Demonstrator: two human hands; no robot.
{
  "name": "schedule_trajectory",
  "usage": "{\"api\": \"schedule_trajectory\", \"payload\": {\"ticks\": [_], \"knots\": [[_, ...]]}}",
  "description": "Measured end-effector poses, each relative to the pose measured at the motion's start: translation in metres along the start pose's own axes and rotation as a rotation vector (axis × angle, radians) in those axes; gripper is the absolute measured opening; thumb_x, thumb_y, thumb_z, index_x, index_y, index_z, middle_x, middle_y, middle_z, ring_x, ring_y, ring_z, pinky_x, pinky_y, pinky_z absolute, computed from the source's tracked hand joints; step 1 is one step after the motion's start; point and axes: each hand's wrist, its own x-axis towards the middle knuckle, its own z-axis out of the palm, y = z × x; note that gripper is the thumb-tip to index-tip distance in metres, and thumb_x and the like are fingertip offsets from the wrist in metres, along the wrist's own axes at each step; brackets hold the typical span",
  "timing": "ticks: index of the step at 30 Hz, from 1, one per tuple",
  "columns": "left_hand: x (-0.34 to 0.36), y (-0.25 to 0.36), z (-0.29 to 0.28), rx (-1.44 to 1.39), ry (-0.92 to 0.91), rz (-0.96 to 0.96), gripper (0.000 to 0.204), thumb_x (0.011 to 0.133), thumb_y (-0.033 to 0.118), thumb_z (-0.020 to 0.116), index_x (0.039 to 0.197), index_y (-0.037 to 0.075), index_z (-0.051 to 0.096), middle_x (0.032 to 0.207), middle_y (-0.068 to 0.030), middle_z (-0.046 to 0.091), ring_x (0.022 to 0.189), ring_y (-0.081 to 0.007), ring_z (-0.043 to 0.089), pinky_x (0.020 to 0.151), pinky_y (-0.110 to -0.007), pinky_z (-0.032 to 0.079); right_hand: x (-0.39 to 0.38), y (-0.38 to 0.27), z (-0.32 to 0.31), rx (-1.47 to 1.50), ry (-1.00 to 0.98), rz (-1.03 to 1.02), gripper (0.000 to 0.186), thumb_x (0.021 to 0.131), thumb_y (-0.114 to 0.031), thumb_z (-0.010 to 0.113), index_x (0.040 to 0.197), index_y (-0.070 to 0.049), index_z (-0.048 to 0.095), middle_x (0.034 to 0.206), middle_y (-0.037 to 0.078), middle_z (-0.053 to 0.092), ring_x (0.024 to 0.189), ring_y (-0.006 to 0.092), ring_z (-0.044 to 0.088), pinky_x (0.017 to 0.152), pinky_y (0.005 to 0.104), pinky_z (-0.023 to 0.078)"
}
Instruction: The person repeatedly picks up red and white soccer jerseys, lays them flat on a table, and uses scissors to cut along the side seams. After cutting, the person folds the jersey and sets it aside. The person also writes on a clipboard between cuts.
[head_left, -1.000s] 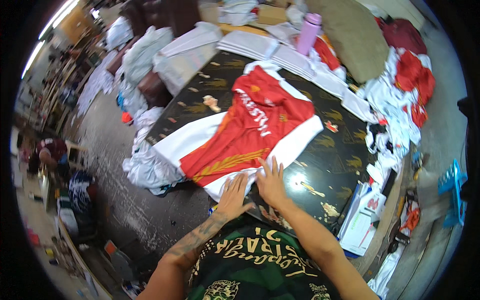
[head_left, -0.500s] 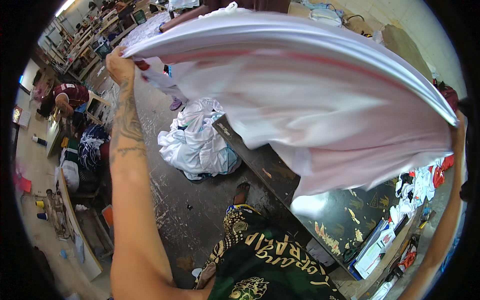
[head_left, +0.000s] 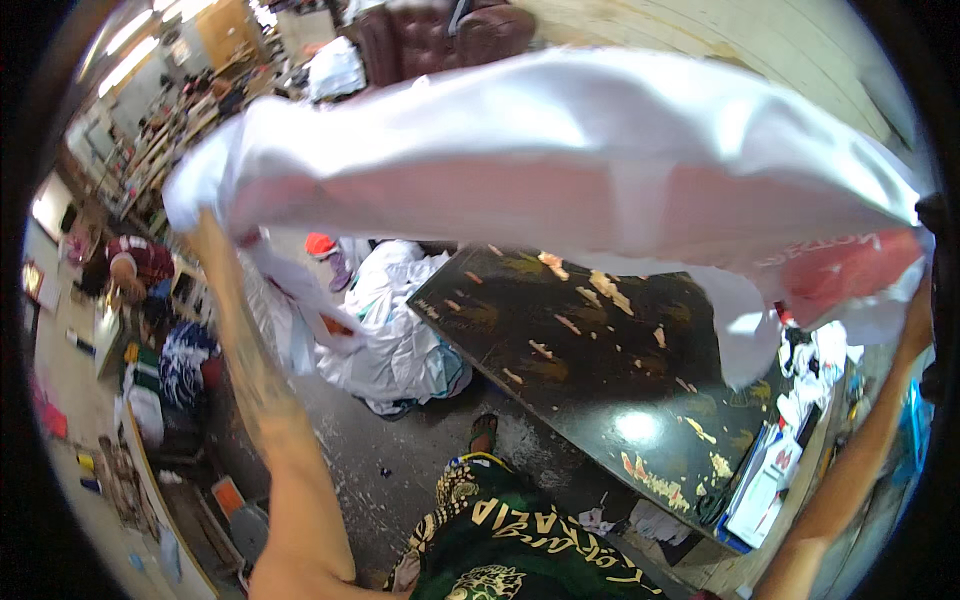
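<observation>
Head view, garment: a white jersey with a red panel showing through near its right end is stretched wide in the air above the table, well clear of the top.
Head view, left hand: the left hand is raised high at the jersey's left end, mostly hidden by cloth; it looks clamped on the edge, though the fingers cannot be made out.
Head view, right hand: the right hand is up at the frame's right rim, under the red end of the jersey; it appears closed on the cloth, blurred.
Head view, table: the dark table with chipped paint is bare beneath the jersey; papers and small items sit at its right end.
Head view, floor: a heap of white garments lies on the floor just beside the table's left corner.
Step in hand: judged as shaking out or turning the jersey in mid-air.
Next move calls for: keeping both ends taut and level, then lowering it flat onto the table without creases.
</observation>
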Motion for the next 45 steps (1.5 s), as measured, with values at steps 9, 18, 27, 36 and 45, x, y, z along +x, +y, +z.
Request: {"api": "schedule_trajectory", "payload": {"ticks": [9,18,27,36,45], "knots": [[-0.322,-0.135,-0.14,1.105,-1.41,-0.261,0.078,0.092,0.024,0.071,0.162,0.01,0.039,0.149,-0.0356,0.051,0.141,-0.0507,0.05,0.119,-0.052,0.042,-0.366,-0.014,-0.127,0.257,-1.34,0.094,0.059,0.079,-0.006,0.076,0.137,-0.009,0.064,0.132,0.025,0.067,0.126,0.0461,0.061,0.105,0.0486,0.05],[-0.33,-0.164,0.099,1.014,-1.056,0.2,0.078,0.105,0.054,0.059,0.168,0.015,0.033,0.171,-0.0252,0.029,0.159,-0.0479,0.023,0.128,-0.062,0.018,-0.427,-0.168,-0.22,0.593,-1.516,0.009,0.077,0.092,-0.047,0.078,0.155,-0.013,0.05,0.156,0.021,0.05,0.149,0.0461,0.04,0.123,0.0578,0.033],[-0.373,-0.248,0.365,1.291,-1.119,0.399,0.09,0.089,0.081,0.059,0.146,0.011,0.064,0.161,-0.0181,0.05,0.156,-0.0423,0.031,0.123,-0.07,0.023,-0.451,-0.164,-0.097,0.111,-1.961,0.166,0.088,0.092,-0.072,0.063,0.166,-0.031,0.037,0.171,0.018,0.033,0.153,0.0506,0.034,0.118,0.077,0.023],[-0.323,-0.256,0.425,0.993,-1.282,0.271,0.106,0.089,0.081,0.062,0.17,0.023,0.027,0.175,-0.0224,0.023,0.161,-0.0432,0.021,0.126,-0.068,0.016,-0.433,-0.21,-0.078,0.014,-1.561,0.152,0.094,0.091,-0.064,0.068,0.169,-0.024,0.033,0.178,0.014,0.017,0.161,0.0534,0.01,0.122,0.0778,0.009],[-0.356,-0.28,0.543,1.27,-1.233,0.298,0.115,0.084,0.091,0.055,0.161,0.006,0.045,0.166,-0.0324,0.035,0.156,-0.046,0.031,0.125,-0.061,0.029,-0.473,-0.128,0.016,-0.276,-1.631,-0.03,0.088,0.098,-0.069,0.056,0.17,-0.028,0.027,0.175,0.017,0.026,0.161,0.0488,0.015,0.124,0.0756,0.008]]}}
